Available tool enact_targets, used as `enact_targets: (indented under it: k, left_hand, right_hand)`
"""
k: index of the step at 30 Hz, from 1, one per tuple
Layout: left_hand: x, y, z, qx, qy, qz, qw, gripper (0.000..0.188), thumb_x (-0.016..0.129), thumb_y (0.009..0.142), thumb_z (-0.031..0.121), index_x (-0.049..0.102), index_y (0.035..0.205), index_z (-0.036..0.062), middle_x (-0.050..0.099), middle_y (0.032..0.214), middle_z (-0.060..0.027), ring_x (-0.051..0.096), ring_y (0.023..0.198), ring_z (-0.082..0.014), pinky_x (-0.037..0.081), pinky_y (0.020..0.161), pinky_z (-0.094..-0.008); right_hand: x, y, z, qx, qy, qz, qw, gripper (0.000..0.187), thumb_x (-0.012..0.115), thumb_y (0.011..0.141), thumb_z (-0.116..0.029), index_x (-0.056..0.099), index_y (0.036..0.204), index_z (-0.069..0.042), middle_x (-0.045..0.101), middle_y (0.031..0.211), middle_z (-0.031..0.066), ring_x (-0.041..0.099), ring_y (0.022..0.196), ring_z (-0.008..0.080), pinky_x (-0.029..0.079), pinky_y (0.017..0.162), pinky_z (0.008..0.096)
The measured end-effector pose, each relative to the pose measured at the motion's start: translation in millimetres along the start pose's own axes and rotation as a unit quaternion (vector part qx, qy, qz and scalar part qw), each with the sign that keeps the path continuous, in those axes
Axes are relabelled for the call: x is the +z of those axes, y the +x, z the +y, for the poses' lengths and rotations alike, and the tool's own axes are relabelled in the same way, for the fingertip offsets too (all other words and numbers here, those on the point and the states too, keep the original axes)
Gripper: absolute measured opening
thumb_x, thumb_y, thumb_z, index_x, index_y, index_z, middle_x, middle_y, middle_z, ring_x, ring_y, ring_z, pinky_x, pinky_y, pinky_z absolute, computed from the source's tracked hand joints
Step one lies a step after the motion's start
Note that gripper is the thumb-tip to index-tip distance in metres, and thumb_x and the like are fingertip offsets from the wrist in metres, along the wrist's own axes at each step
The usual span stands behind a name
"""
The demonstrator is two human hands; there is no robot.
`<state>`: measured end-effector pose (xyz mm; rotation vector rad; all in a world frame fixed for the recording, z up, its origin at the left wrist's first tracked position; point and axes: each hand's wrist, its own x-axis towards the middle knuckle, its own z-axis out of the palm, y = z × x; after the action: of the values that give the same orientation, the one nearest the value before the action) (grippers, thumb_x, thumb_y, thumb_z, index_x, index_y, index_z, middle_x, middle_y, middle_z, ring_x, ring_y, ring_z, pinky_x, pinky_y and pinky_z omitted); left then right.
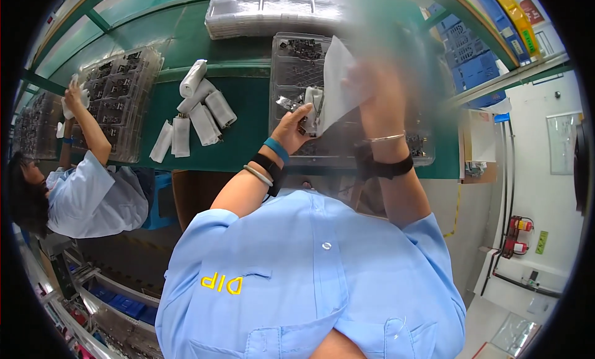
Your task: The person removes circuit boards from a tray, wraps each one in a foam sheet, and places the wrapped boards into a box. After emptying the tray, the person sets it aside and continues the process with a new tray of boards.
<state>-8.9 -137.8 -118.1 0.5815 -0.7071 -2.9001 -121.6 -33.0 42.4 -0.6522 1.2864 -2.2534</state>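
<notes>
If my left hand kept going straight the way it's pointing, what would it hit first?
Past the bundle it holds, your left hand would probably meet the white sheet first, though depth is hard to judge.

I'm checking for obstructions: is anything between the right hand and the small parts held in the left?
Yes: in this view, a white sheet lies between the blurred right hand and the small parts at the left hand.
</notes>
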Motion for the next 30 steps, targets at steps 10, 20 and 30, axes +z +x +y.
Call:
enact_targets:
  k: [10,20,30]
  left_hand:
    - [5.6,8.5,-2.1,-0.029,-0.024,0.012,0.999,0.039,0.072,0.080,0.036,0.058,0.108,0.0127,0.063,0.100,-0.0029,0.059,0.095,-0.0210,0.045,0.082,-0.0507]
    - [-9.0,23.4,-5.7,-0.024,-0.052,0.012,0.998,0.031,0.070,0.083,0.027,0.059,0.108,0.0125,0.063,0.101,-0.0049,0.060,0.096,-0.0218,0.051,0.077,-0.0494]
    - [11.0,25.6,-3.9,-0.002,0.001,0.105,0.994,0.027,0.071,0.081,0.026,0.061,0.100,0.0093,0.062,0.090,-0.0050,0.062,0.082,-0.0212,0.054,0.069,-0.0462]
  right_hand:
    - [31.4,7.7,-48.8,-0.037,-0.043,-0.018,0.998,0.017,0.049,0.096,-0.015,0.054,0.107,-0.003,0.064,0.101,0.0105,0.063,0.092,0.0197,0.054,0.079,0.0350]
    - [50.8,11.1,-80.9,-0.063,-0.035,-0.050,0.996,0.021,0.048,0.097,-0.017,0.056,0.110,-0.003,0.063,0.105,0.0101,0.061,0.098,0.0201,0.053,0.083,0.0365]
    - [65.1,-3.8,-111.7,-0.090,-0.007,-0.084,0.992,0.025,0.047,0.098,-0.020,0.058,0.113,-0.003,0.062,0.111,0.0097,0.059,0.105,0.0205,0.051,0.087,0.0383]
